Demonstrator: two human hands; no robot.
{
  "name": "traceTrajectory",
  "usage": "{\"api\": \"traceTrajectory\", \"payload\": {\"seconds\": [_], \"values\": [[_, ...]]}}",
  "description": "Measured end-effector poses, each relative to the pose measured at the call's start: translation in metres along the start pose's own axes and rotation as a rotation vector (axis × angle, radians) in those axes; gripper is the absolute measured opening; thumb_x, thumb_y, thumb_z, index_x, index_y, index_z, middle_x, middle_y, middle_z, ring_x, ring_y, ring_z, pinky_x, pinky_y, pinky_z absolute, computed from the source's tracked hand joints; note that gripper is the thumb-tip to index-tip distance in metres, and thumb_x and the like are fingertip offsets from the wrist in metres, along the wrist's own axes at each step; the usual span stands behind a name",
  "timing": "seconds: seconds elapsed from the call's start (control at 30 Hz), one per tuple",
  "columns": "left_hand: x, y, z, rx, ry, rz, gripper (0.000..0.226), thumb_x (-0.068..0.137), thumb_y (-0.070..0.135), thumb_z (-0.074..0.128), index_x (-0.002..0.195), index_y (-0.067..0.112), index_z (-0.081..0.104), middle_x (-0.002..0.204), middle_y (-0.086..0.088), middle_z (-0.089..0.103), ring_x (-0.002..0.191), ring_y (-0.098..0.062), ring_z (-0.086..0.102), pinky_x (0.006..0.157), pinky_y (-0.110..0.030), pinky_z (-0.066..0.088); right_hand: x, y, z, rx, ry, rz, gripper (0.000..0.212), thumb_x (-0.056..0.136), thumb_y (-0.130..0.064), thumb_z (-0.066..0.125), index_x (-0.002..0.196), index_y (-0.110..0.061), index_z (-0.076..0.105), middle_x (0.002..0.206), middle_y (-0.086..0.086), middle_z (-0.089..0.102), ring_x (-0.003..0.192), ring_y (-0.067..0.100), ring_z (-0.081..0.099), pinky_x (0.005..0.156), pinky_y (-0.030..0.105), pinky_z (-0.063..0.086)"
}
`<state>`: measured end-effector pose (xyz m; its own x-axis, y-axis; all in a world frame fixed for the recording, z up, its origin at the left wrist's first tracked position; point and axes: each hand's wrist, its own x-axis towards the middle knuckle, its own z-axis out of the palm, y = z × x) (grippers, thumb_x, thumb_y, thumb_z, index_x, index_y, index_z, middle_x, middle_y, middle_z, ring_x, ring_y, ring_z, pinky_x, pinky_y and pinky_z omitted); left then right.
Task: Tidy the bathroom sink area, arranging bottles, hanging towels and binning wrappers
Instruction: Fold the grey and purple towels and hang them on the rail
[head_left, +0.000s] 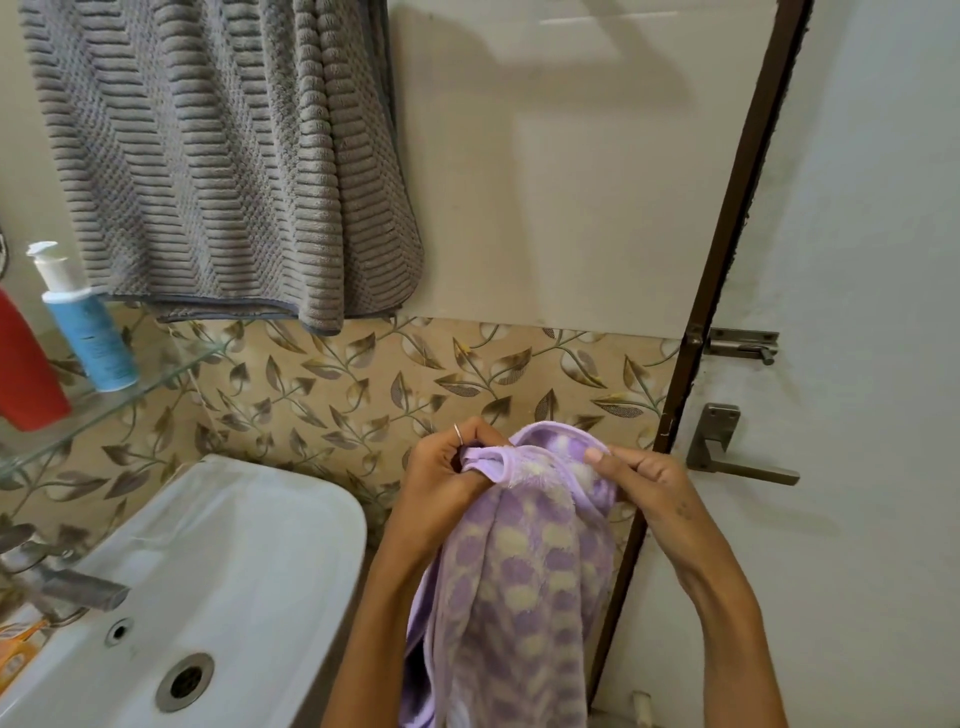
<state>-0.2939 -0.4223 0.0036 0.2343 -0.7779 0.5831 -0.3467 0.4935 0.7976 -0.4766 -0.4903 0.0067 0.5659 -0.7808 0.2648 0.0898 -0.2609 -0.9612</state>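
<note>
A purple and cream checked towel (524, 577) hangs down in front of me, to the right of the sink. My left hand (447, 467) pinches its lilac hem at the top left corner. My right hand (649, 478) grips the top edge on the other side, thumb pressed on the cloth. A grey ribbed towel (218, 156) hangs on the wall above the sink. On the glass shelf (171, 374) at the left stand a blue bottle with a white pump (85, 327) and a red bottle (23, 374), the latter cut off by the frame edge.
The white sink (270, 519) with its drain (184, 682) and metal tap (78, 590) fills the lower left. An orange wrapper (15, 649) lies by the tap. A white door with lever handle (737, 462), bolt (743, 345) and dark frame (727, 260) stands at the right.
</note>
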Motion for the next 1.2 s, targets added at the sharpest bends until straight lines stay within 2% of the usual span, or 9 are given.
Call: {"api": "traceTrajectory", "payload": {"seconds": [0.17, 0.3, 0.37, 0.47, 0.63, 0.73, 0.87, 1.0, 1.2], "values": [[0.0, -0.005, -0.005, 0.016, 0.034, 0.011, 0.008, 0.067, 0.026, 0.05, 0.065, 0.026, 0.058, 0.064, 0.022, 0.067, 0.059, 0.008, 0.058, 0.059, -0.006, 0.045, 0.0, 0.009, 0.005, -0.109, -0.091, 0.036, 0.041, 0.055, -0.047, 0.079, 0.093, -0.048, 0.065, 0.093, -0.02, 0.072, 0.09, 0.002, 0.067, 0.072, 0.019, 0.056], [-0.001, -0.007, -0.011, -0.003, 0.054, 0.007, 0.014, 0.068, 0.029, 0.054, 0.065, 0.016, 0.059, 0.062, 0.029, 0.065, 0.059, 0.011, 0.059, 0.059, -0.003, 0.046, 0.004, 0.015, 0.014, -0.187, -0.037, -0.045, 0.03, 0.076, -0.033, 0.07, 0.096, -0.054, 0.059, 0.093, -0.022, 0.069, 0.095, 0.003, 0.065, 0.072, 0.014, 0.054], [-0.003, -0.007, -0.016, -0.025, 0.077, -0.005, 0.028, 0.072, 0.032, 0.062, 0.066, 0.005, 0.064, 0.062, 0.027, 0.066, 0.059, 0.009, 0.06, 0.059, -0.005, 0.047, 0.005, 0.016, 0.017, -0.125, -0.001, -0.084, 0.036, 0.077, -0.043, 0.063, 0.107, -0.059, 0.053, 0.102, -0.017, 0.069, 0.098, 0.005, 0.064, 0.075, 0.017, 0.055], [-0.006, -0.005, -0.02, -0.039, 0.103, -0.002, 0.003, 0.067, 0.023, 0.063, 0.067, 0.022, 0.065, 0.061, 0.022, 0.067, 0.058, 0.005, 0.061, 0.058, -0.009, 0.049, 0.007, 0.017, 0.019, -0.076, 0.089, -0.176, 0.052, 0.081, -0.038, 0.057, 0.121, -0.065, 0.037, 0.102, 0.0, 0.07, 0.091, 0.015, 0.067, 0.075, 0.023, 0.057], [-0.008, 0.0, -0.022, -0.056, 0.115, -0.01, 0.003, 0.066, 0.02, 0.062, 0.067, 0.018, 0.06, 0.06, 0.017, 0.067, 0.057, 0.003, 0.06, 0.058, -0.01, 0.048, 0.008, 0.021, 0.023, -0.158, 0.096, -0.307, 0.048, 0.091, -0.001, 0.049, 0.098, -0.046, 0.067, 0.105, -0.021, 0.066, 0.102, -0.006, 0.059, 0.081, 0.007, 0.047], [-0.008, 0.0, -0.021, -0.066, 0.126, 0.0, 0.01, 0.065, 0.028, 0.057, 0.066, 0.018, 0.059, 0.061, 0.016, 0.067, 0.057, 0.004, 0.059, 0.057, -0.01, 0.048, 0.008, 0.022, 0.021, -0.081, 0.025, -0.223, 0.028, 0.09, -0.017, 0.048, 0.101, -0.034, 0.068, 0.112, -0.012, 0.067, 0.108, -0.002, 0.058, 0.084, 0.007, 0.045], [-0.006, -0.003, -0.017, -0.065, 0.134, 0.008, 0.006, 0.065, 0.027, 0.056, 0.066, 0.023, 0.06, 0.062, 0.018, 0.067, 0.057, 0.006, 0.059, 0.056, -0.008, 0.047, 0.006, 0.022, 0.018, -0.228, -0.019, -0.199, 0.025, 0.07, -0.052, 0.068, 0.093, -0.044, 0.067, 0.101, -0.023, 0.065, 0.101, -0.003, 0.059, 0.082, 0.009, 0.047], [-0.005, -0.008, -0.012, -0.028, 0.157, -0.004, 0.01, 0.065, 0.027, 0.054, 0.064, 0.032, 0.062, 0.061, 0.023, 0.067, 0.057, 0.009, 0.06, 0.056, -0.004, 0.046, 0.007, 0.023, 0.021, -0.32, 0.113, -0.314, 0.012, 0.07, -0.046, 0.066, 0.079, -0.038, 0.066, 0.089, -0.016, 0.065, 0.085, 0.004, 0.061, 0.073, 0.016, 0.051], [-0.005, -0.014, -0.014, -0.018, 0.097, -0.013, 0.014, 0.07, 0.028, 0.053, 0.073, 0.035, 0.066, 0.073, 0.028, 0.07, 0.069, 0.01, 0.063, 0.065, -0.003, 0.047, 0.003, 0.025, 0.017, -0.211, 0.194, -0.13, 0.027, 0.076, -0.047, 0.053, 0.08, -0.021, 0.061, 0.073, -0.008, 0.063, 0.07, 0.002, 0.059, 0.06, 0.011, 0.047]]}}
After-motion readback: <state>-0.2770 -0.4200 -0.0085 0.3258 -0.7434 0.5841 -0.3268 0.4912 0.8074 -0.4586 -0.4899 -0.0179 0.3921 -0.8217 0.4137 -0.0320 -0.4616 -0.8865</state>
